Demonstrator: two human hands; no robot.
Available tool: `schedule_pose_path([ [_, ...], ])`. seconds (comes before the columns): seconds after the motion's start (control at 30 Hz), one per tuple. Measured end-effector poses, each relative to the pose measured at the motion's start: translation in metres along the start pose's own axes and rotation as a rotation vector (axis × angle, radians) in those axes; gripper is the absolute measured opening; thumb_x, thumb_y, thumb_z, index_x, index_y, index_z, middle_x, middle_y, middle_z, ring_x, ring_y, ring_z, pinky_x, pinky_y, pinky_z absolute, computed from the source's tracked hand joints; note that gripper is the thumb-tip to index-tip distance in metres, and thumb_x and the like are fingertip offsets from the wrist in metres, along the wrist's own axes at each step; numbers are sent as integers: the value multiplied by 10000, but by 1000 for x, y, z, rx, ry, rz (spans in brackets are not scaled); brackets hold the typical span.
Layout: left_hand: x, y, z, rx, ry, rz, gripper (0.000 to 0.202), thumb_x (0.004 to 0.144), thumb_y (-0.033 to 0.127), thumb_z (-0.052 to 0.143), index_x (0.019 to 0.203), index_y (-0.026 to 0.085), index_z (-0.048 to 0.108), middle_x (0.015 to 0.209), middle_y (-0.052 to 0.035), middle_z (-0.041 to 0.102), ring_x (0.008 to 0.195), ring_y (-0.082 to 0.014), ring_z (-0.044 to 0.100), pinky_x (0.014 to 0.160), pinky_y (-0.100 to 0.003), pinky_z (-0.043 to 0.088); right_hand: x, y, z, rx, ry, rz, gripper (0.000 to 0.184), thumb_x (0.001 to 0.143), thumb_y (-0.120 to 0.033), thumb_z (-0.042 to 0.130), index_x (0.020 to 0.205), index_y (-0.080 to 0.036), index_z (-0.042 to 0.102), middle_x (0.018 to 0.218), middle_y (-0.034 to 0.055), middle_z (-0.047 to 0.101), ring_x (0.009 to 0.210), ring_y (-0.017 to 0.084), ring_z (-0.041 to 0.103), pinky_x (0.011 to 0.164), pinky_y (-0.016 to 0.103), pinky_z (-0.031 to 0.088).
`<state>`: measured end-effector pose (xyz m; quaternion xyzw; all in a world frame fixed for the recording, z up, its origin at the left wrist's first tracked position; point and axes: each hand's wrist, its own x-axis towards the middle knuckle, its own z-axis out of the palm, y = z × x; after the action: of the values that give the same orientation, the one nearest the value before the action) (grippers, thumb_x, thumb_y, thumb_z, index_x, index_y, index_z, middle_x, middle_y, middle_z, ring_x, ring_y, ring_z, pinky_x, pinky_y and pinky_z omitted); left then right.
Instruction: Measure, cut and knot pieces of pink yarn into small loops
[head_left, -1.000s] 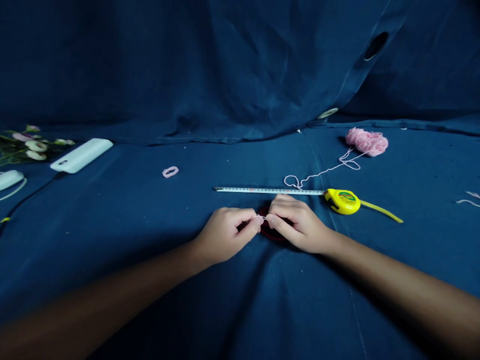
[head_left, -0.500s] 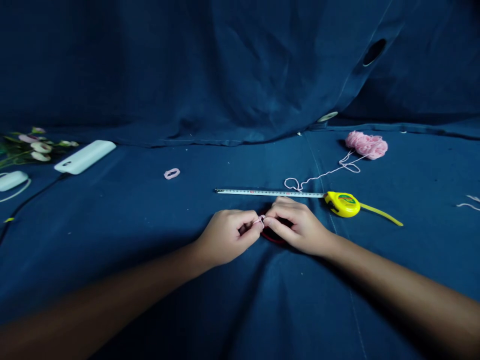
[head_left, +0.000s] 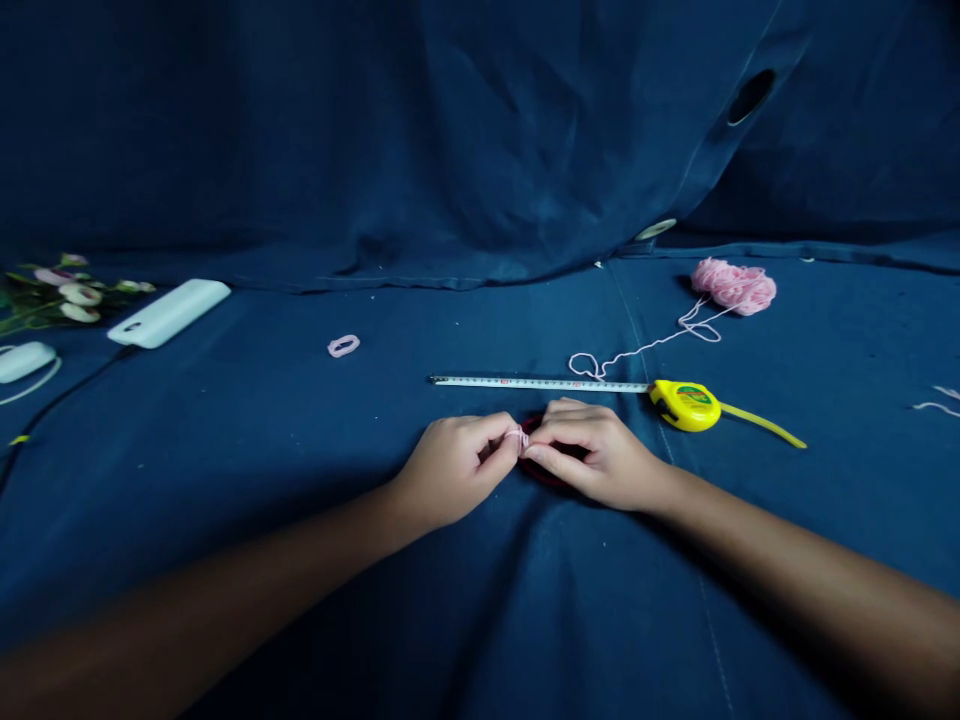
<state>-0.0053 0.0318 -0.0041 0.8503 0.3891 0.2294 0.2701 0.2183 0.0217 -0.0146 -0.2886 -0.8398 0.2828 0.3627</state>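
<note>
One blue cloth [head_left: 300,600] carries a yellow tape measure [head_left: 684,405] and a pink yarn ball [head_left: 733,286]. The left hand [head_left: 450,475] and right hand [head_left: 596,460] meet at the fingertips, pinching a pink yarn strand [head_left: 516,436]. A dark red ring [head_left: 546,478] lies directly beneath them. Risk: a loosened pinch could let the strand slip.

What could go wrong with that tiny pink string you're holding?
The pink yarn pinched between the left hand and right hand is a very small bit, so it might slip away. The dark red ring under the right hand could slide on the soft blue cloth. The right hand is also close to the metal tape blade, so a bump might shift it.
</note>
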Motion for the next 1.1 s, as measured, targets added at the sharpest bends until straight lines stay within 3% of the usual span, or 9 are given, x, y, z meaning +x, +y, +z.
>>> schedule_pose_path([
  [0.13, 0, -3, 3, -2, 36, -30, 162, 967, 210, 563, 861, 208, 685, 686, 52, 659, 609, -97, 566, 598, -232, 359, 0, 0, 0, 17, -37, -25, 143, 1035, -237, 598, 943, -197, 700, 827, 26, 705, 745, 155, 608, 787, 346, 452],
  [0.3, -1, -6, 8, 40, 57, -7, 61, 880, 202, 665, 824, 213, 684, 667, 66, 645, 626, -94, 569, 604, -230, 360, -1, -1, -1, 23, -30, 13, 178, 1029, -231, 595, 868, -189, 660, 807, 27, 697, 746, 155, 592, 779, 326, 458],
  [0.53, -2, -3, 8, 97, 56, 42, 52, 859, 193, 656, 815, 218, 665, 632, 72, 618, 609, -99, 549, 594, -242, 347, -5, -2, -1, 29, 82, 98, 263, 1026, -259, 564, 781, -185, 623, 713, 11, 633, 651, 134, 551, 661, 285, 430],
  [1.1, -4, -3, 7, 109, 43, 137, 101, 772, 134, 633, 713, 207, 595, 608, 63, 554, 593, -106, 503, 596, -264, 351, -6, -1, 2, -34, 192, 44, 238, 1005, -213, 563, 768, -196, 577, 667, -7, 572, 606, 122, 514, 613, 274, 402],
])
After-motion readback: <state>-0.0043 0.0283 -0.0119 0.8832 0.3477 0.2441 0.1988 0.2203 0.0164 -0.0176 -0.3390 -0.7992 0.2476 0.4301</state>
